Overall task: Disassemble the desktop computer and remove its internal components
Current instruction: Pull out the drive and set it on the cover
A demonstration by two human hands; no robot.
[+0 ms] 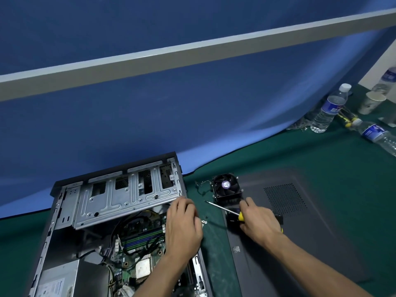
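Observation:
The open desktop case (64, 211) lies on its side at the lower left, showing a metal drive cage (120, 198), the green motherboard (139, 239), black cables and a bare CPU (143, 268). My left hand (183, 228) rests at the case's right edge near the drive cage corner, fingers bent down; what it holds, if anything, is hidden. My right hand (257, 221) grips a yellow-handled screwdriver (222, 207), its shaft pointing up-left above the table. A removed CPU cooler fan (227, 187) sits just beyond the screwdriver.
The dark side panel (300, 221) lies flat on the green mat (214, 243) to the right. Small loose screws (203, 221) lie between my hands. Water bottles (327, 108) and a paper cup (371, 102) stand at the far right. A blue partition (150, 114) rises behind.

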